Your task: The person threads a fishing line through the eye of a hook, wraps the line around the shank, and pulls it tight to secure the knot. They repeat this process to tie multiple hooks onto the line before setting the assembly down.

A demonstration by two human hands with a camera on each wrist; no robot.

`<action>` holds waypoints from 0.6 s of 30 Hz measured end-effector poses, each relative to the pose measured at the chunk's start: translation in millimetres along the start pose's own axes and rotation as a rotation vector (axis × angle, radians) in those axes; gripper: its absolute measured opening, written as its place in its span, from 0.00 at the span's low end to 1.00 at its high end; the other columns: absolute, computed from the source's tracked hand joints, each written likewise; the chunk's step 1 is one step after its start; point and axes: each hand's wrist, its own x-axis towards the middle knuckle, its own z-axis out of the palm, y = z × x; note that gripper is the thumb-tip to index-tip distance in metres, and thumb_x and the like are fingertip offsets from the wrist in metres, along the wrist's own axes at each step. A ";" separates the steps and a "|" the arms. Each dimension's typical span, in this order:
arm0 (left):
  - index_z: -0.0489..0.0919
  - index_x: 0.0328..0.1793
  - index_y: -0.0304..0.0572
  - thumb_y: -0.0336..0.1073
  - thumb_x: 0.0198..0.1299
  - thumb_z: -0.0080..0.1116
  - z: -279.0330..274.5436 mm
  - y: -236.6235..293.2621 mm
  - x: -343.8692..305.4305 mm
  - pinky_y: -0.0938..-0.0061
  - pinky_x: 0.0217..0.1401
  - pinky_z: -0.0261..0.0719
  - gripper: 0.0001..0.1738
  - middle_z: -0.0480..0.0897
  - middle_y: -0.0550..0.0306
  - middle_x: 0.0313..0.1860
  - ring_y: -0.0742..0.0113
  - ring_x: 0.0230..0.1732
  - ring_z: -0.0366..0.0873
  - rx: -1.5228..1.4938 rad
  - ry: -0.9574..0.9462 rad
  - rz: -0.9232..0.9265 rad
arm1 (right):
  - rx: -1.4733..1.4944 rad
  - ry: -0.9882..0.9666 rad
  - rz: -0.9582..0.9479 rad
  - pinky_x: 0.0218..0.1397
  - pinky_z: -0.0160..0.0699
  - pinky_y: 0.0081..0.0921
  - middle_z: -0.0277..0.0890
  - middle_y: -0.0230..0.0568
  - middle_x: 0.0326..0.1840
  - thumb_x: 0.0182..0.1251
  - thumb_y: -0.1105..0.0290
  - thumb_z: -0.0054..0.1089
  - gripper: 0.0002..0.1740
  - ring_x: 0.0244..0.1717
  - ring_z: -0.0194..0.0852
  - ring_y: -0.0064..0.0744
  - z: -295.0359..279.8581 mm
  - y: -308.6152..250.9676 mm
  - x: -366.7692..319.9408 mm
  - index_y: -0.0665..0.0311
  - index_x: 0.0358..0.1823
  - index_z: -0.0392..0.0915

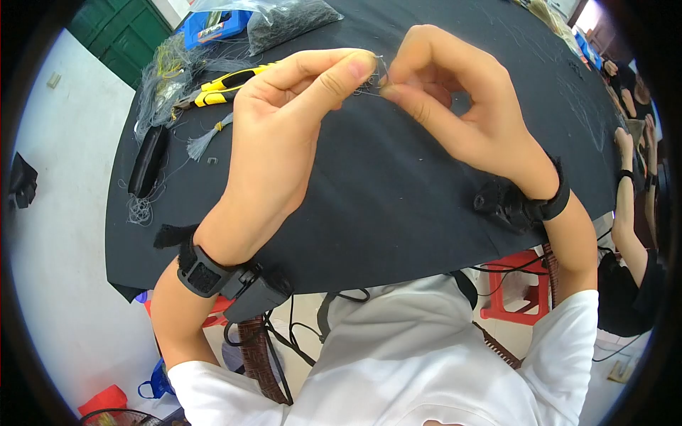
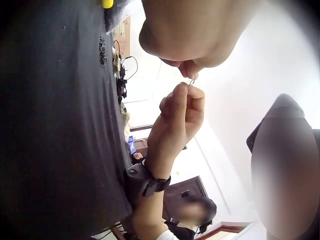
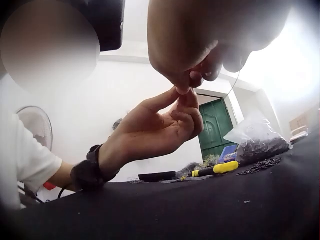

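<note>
Raised over the black-covered table, my left hand pinches a small thin metal hook between thumb and forefinger. My right hand is just beside it, thumb and forefinger pinching a fine clear line that loops out past the fingers. The fingertips of both hands nearly meet at the hook, and they hide most of it. Behind them lies a pile of small dark metal pieces on the cloth.
On the left lie yellow-black pliers, a tied bundle of line, a black cylindrical item and tangled line. A clear bag of dark pieces and a blue box stand at the back. Other people sit at the right.
</note>
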 end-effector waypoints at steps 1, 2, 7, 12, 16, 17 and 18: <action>0.82 0.40 0.35 0.31 0.56 0.60 -1.3 -2.0 0.2 0.85 0.41 0.67 0.08 0.82 0.60 0.35 0.80 0.37 0.74 -0.011 0.013 -0.006 | -0.047 0.017 -0.055 0.24 0.59 0.12 0.66 0.30 0.26 0.54 0.81 0.59 0.05 0.22 0.61 0.16 1.7 -1.6 1.1 0.66 0.31 0.72; 0.82 0.40 0.35 0.31 0.55 0.61 -1.5 -3.8 -0.2 0.85 0.40 0.66 0.09 0.82 0.60 0.35 0.80 0.36 0.73 -0.031 0.008 -0.025 | -0.094 0.036 -0.111 0.22 0.59 0.14 0.66 0.32 0.25 0.52 0.81 0.60 0.06 0.21 0.61 0.18 3.8 -3.2 2.5 0.66 0.29 0.72; 0.83 0.39 0.36 0.32 0.54 0.62 -2.2 -5.7 -1.5 0.85 0.39 0.64 0.09 0.82 0.62 0.35 0.81 0.36 0.71 -0.080 -0.003 -0.081 | -0.262 0.093 -0.254 0.19 0.60 0.17 0.67 0.37 0.24 0.46 0.84 0.62 0.09 0.20 0.64 0.25 12.6 -7.0 1.1 0.67 0.29 0.74; 0.82 0.39 0.35 0.31 0.54 0.62 -0.2 -2.8 -2.4 0.87 0.36 0.64 0.08 0.82 0.60 0.33 0.82 0.33 0.72 0.011 0.059 -0.059 | -0.251 0.085 -0.257 0.21 0.64 0.19 0.69 0.39 0.25 0.46 0.84 0.63 0.10 0.21 0.67 0.28 12.0 -8.7 1.0 0.68 0.31 0.75; 0.81 0.38 0.32 0.29 0.55 0.60 3.8 -3.9 -3.4 0.91 0.28 0.63 0.07 0.82 0.59 0.31 0.84 0.27 0.72 0.150 0.045 0.084 | -0.281 0.096 -0.331 0.22 0.66 0.18 0.69 0.40 0.25 0.46 0.84 0.63 0.11 0.22 0.68 0.29 10.8 -6.6 3.8 0.68 0.32 0.75; 0.81 0.38 0.32 0.28 0.55 0.60 3.9 -3.7 -3.3 0.92 0.26 0.62 0.07 0.81 0.60 0.30 0.85 0.25 0.71 0.169 0.046 0.081 | -0.299 0.103 -0.335 0.23 0.66 0.18 0.69 0.39 0.26 0.46 0.84 0.63 0.11 0.22 0.68 0.29 10.2 -6.4 4.0 0.68 0.33 0.75; 0.81 0.38 0.31 0.28 0.56 0.60 4.2 -3.2 -3.0 0.92 0.24 0.60 0.06 0.81 0.61 0.29 0.86 0.24 0.70 0.189 0.046 0.077 | -0.318 0.110 -0.340 0.23 0.66 0.18 0.69 0.39 0.26 0.47 0.84 0.63 0.11 0.22 0.68 0.29 9.5 -6.2 3.9 0.68 0.33 0.75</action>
